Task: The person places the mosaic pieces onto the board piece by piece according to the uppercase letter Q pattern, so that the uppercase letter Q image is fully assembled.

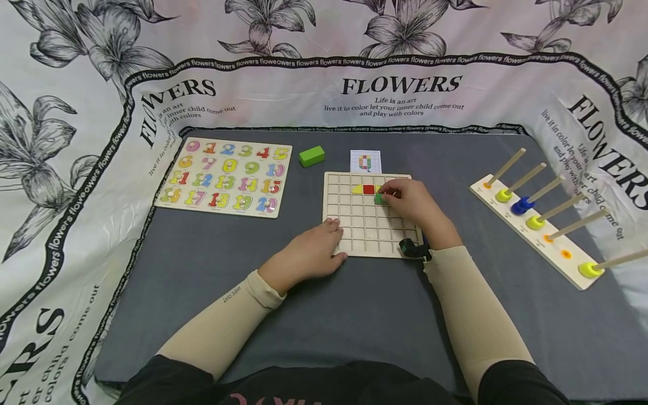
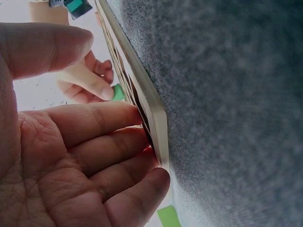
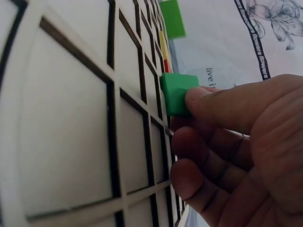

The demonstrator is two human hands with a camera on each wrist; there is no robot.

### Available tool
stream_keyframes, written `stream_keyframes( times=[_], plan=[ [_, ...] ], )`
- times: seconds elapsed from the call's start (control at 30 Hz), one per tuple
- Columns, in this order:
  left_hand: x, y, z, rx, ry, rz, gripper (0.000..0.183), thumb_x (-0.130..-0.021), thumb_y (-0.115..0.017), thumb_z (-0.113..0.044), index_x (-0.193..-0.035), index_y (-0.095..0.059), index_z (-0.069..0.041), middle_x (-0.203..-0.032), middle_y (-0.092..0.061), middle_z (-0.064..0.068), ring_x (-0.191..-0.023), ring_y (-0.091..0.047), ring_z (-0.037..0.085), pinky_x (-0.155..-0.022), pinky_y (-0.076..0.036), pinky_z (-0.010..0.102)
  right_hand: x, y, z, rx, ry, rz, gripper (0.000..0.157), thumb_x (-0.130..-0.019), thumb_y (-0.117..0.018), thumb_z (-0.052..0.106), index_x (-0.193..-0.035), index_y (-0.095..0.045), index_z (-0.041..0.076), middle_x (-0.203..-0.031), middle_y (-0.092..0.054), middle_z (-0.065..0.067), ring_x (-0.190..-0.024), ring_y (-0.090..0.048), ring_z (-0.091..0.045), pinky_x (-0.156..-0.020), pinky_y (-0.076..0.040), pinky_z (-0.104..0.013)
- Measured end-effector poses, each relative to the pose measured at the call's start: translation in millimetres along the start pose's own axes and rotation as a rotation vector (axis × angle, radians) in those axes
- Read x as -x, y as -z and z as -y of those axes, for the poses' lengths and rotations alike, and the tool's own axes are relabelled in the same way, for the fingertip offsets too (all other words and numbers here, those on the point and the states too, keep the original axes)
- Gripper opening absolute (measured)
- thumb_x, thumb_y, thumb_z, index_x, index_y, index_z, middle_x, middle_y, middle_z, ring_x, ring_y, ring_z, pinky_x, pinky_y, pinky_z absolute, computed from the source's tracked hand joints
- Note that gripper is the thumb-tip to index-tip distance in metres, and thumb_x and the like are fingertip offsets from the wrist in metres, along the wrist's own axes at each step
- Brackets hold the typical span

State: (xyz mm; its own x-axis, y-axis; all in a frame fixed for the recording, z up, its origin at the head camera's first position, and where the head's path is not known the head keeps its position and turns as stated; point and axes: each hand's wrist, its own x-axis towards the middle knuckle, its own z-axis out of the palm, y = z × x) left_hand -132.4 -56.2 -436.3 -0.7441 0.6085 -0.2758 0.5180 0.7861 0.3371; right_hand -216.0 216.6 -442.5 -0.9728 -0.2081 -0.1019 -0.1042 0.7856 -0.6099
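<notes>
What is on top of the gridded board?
A red tile between yellow tiles. The left hand touches one edge; the right hand pinches a green block. The hands hide whatever lies beneath.

Black top [image 1: 354, 382] is showing at the lower edge, its pinkish-red lettering [image 1: 293, 401] running out of view, unreadable. Its black sleeves, left [image 1: 172, 378] and right [image 1: 516, 382], are ending near the elbows. Beige, close-fitting arm sleeves, left [image 1: 217, 326] and right [image 1: 476, 315], are covering both forearms. Left cuff [image 1: 265, 291] is bunching in folds at the wrist; small dark print, apparently "Let's Slim" [image 1: 232, 294], is running beside it. Dark, compact wrist device [image 1: 412, 248] is sitting at the right wrist, displaying a teal patch [image 2: 75, 5]. Fingers [image 3: 227, 109] are showing bare.
</notes>
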Motion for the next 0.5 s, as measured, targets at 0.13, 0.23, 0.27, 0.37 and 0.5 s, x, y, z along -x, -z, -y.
stream_keyframes(
  times=[0.13,0.23,0.27,0.37,0.5],
  plan=[
    [1.4,0.9,-0.8,0.003,-0.002,0.002,0.066,-0.113,-0.059,-0.038,-0.163,-0.046,0.002,-0.177,-0.034,0.020,-0.167,-0.029,0.032,-0.136,-0.030,0.045,1.8,-0.7,0.2,0.015,0.009,0.003,0.022,-0.110,-0.064,0.016,-0.122,-0.079,0.006,-0.121,-0.073,-0.019,-0.104,-0.063,-0.034,-0.092,-0.054,-0.051],
    [2.2,1.3,-1.1,0.007,-0.005,0.003,0.066,-0.113,-0.059,-0.038,-0.164,-0.045,0.003,-0.177,-0.033,0.020,-0.167,-0.029,0.033,-0.136,-0.029,0.045,2.4,-0.5,-0.6,0.009,0.003,-0.009,0.022,-0.110,-0.064,0.015,-0.123,-0.079,0.005,-0.122,-0.072,-0.019,-0.105,-0.064,-0.035,-0.093,-0.054,-0.052],
    [2.3,1.3,-1.1,0.008,-0.005,0.003,0.067,-0.113,-0.059,-0.038,-0.164,-0.045,0.003,-0.177,-0.033,0.020,-0.167,-0.029,0.033,-0.137,-0.029,0.045,2.6,-0.1,-1.0,0.006,0.000,-0.013,0.022,-0.110,-0.064,0.015,-0.123,-0.079,0.005,-0.123,-0.072,-0.019,-0.106,-0.064,-0.035,-0.093,-0.054,-0.052],
    [2.0,1.2,-0.8,0.007,-0.005,0.003,0.067,-0.113,-0.058,-0.038,-0.164,-0.045,0.003,-0.177,-0.033,0.020,-0.167,-0.028,0.033,-0.137,-0.029,0.045,2.5,0.6,-1.4,0.004,-0.004,-0.024,0.022,-0.110,-0.063,0.014,-0.123,-0.079,0.005,-0.124,-0.072,-0.019,-0.106,-0.064,-0.035,-0.093,-0.055,-0.052],
    [1.8,1.3,-0.5,0.003,-0.006,0.001,0.066,-0.113,-0.058,-0.037,-0.164,-0.045,0.003,-0.177,-0.033,0.020,-0.167,-0.028,0.033,-0.137,-0.029,0.045,2.2,0.0,-1.4,0.015,0.007,-0.013,0.024,-0.111,-0.064,0.015,-0.127,-0.079,0.004,-0.126,-0.072,-0.020,-0.107,-0.064,-0.035,-0.094,-0.055,-0.052]
  ],
)
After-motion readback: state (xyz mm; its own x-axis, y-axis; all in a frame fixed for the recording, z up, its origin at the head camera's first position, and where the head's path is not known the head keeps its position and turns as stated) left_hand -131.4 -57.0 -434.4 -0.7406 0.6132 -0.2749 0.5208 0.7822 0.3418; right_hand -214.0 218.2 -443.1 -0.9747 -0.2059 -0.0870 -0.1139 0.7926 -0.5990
